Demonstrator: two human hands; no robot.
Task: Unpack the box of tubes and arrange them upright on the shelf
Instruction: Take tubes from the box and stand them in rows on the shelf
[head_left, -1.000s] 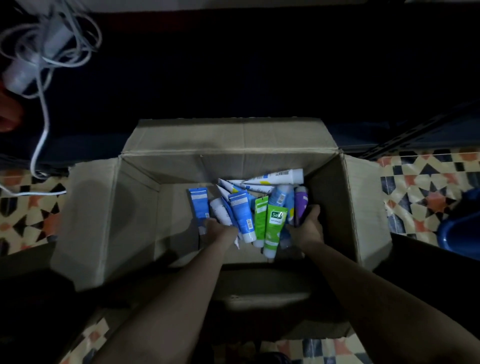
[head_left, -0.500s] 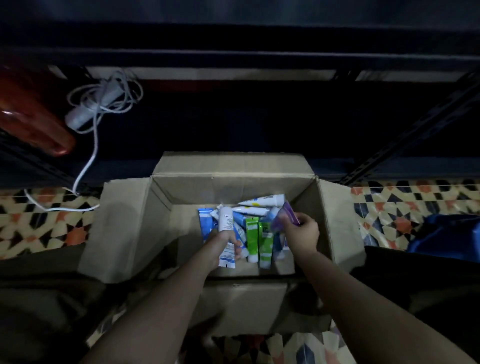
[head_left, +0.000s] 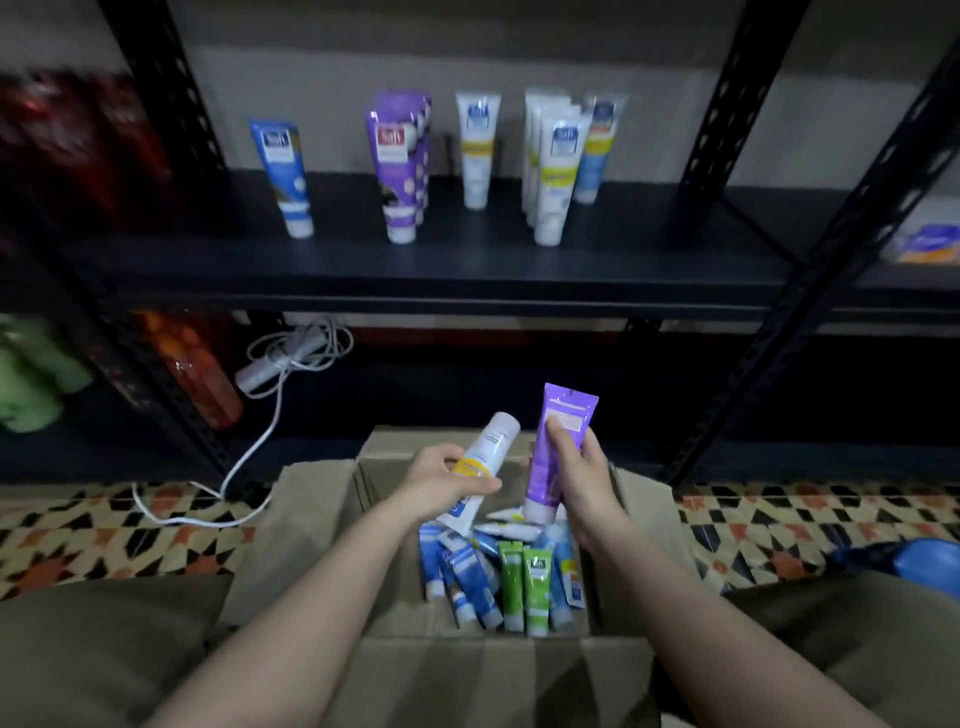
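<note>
The left hand (head_left: 441, 480) has its fingers wrapped round a white tube (head_left: 480, 470), cap pointing far and up. The right hand (head_left: 582, 467) pinches a purple tube (head_left: 556, 447), cap down. Both are held above the open cardboard box (head_left: 311, 525), where blue and green tubes (head_left: 535, 587) lie heaped. Beyond, on the dark shelf (head_left: 467, 260), several tubes (head_left: 395, 166) stand cap-down in a row.

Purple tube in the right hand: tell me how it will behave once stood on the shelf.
The purple tube narrows to a small cap, so it probably tips if nudged. Its flat crimped end suggests a soft, squeezable body. The purple tubes already shelved stand cap-down, so it should balance.
</note>
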